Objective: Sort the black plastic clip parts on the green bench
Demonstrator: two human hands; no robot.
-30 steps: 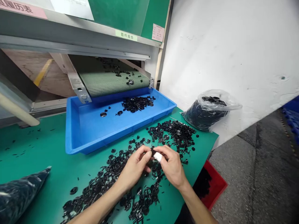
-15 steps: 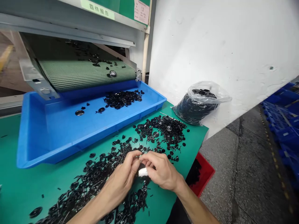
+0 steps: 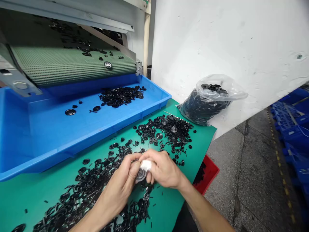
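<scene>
Close together above the green table top, my two hands work on a round black plastic disc with raised rings. My left hand pinches its left edge between thumb and fingers. Curled round the disc's upper right side is my right hand, its thumb wrapped in a white covering. Part of the disc is hidden by the fingers. Beneath and left of the hands spreads a loose heap of small black plastic parts, with another heap of black parts beyond them.
A blue tray holding black parts stands below the green conveyor belt. At the back right, a clear plastic bag full of black discs leans on the white wall. A red bin sits below the table's right edge.
The disc has turned so its ringed face now shows between my hands. My right thumb has moved up onto it. The whole view has shifted slightly.
</scene>
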